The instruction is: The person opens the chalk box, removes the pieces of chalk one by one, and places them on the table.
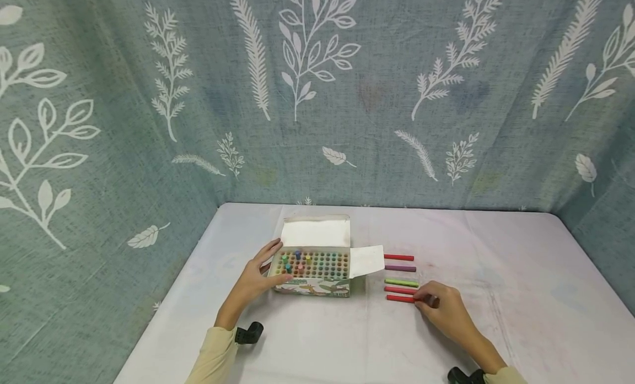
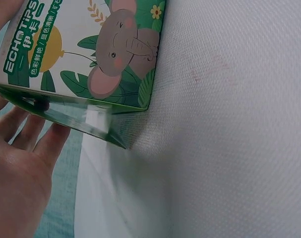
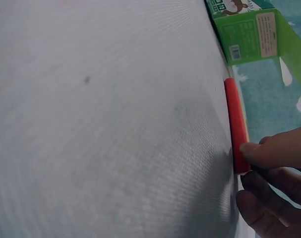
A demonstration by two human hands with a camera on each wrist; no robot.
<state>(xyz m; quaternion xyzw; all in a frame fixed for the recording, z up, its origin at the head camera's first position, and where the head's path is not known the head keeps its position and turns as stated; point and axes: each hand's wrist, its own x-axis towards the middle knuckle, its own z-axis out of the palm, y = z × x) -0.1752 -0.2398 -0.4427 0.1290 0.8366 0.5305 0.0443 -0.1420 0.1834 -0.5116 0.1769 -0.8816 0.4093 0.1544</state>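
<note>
A cardboard box (image 1: 311, 286) with animal pictures stands with its lid raised. Its top is a grid of round holes, and several coloured sticks poke up at the left. My left hand (image 1: 252, 282) grips the box's left end, thumb on the front edge and fingers at the far side. To the right, my right hand (image 1: 446, 309) pinches the right end of the nearest red chalk stick (image 3: 234, 119), which lies on the table. Beyond it lie another red stick (image 1: 399, 290), a green stick (image 1: 402, 283), a purple stick (image 1: 401, 269) and a far red stick (image 1: 399, 258).
The box's side flap (image 1: 367, 261) sticks out to the right, close to the farther sticks. A white cloth covers the table (image 1: 317, 340). Behind and at the sides hangs a blue-green curtain (image 1: 317, 141) with white leaf patterns.
</note>
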